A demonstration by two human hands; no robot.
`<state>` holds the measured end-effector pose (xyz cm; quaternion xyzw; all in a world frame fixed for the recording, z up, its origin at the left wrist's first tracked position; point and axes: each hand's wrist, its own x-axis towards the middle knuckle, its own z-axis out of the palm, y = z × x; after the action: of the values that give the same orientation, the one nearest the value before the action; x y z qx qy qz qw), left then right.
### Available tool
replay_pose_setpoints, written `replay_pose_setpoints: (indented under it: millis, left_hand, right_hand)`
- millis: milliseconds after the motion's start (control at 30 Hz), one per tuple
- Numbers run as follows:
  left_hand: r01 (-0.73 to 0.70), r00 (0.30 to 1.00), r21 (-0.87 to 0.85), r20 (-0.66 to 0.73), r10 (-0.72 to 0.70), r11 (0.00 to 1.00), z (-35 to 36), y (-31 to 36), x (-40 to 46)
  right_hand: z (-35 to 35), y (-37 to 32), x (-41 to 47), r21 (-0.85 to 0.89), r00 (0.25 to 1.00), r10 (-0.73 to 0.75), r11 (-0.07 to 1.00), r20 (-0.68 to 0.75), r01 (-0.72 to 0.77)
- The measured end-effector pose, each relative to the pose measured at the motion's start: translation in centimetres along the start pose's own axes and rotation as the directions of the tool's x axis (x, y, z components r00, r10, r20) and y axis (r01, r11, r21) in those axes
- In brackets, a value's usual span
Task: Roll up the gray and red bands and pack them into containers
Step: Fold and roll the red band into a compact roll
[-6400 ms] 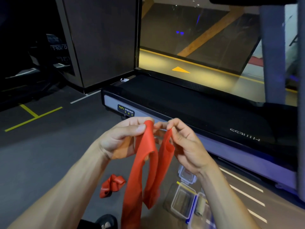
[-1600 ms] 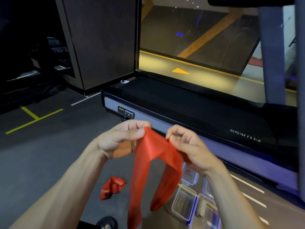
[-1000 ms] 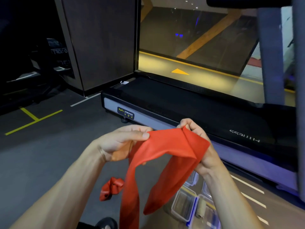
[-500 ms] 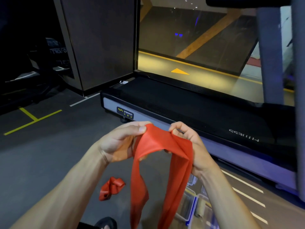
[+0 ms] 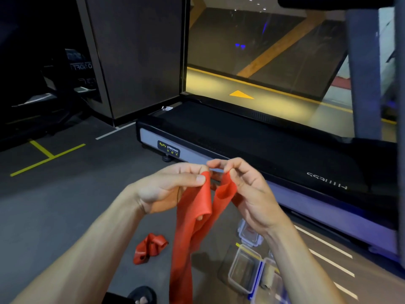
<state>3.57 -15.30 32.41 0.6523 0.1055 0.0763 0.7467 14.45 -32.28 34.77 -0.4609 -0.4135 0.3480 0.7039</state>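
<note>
Left hand and right hand each pinched the long red elastic band's top edge — held high so it hung straight, likely to start rolling.

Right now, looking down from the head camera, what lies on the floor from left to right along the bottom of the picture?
Crumpled red band on the floor → long red band hanging from both hands → clear plastic containers with blue clips.

Since half a second ago, the right hand has slid leftward along the long red elastic band, meeting the left hand at mid-frame.
</note>
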Motion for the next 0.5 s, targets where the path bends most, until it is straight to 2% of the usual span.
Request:
replay_pose_setpoints:
  millis: [33,100,200,333,500]
  left_hand:
    - [-0.005,0.999,0.002,0.034,0.005,1.000,0.2,0.3,0.0]
    - [0.040,0.982,-0.016,0.187,-0.037,0.999,0.0,0.7,-0.3]
    - [0.025,0.964,0.007,0.266,-0.026,1.000,-0.9,2.3,-1.3]
    - [-0.044,0.957,0.119,0.291,0.008,0.992,-0.6,2.2,-1.4]
    - [-0.010,0.952,0.240,0.300,-0.064,0.971,-0.8,2.6,-1.4]
  right_hand:
    - [0.4,0.0,0.1,-0.064,1.000,-0.004,0.998,0.008,0.004]
    - [0.9,0.2,0.3,-0.186,0.999,-0.010,0.982,0.045,0.018]
    - [0.9,0.7,0.5,-0.279,0.996,0.000,0.960,0.086,0.024]
    - [0.1,0.6,0.6,-0.393,0.996,-0.016,0.918,0.093,0.051]
    - [-0.8,0.0,0.4,-0.537,0.991,0.029,0.842,0.133,0.048]
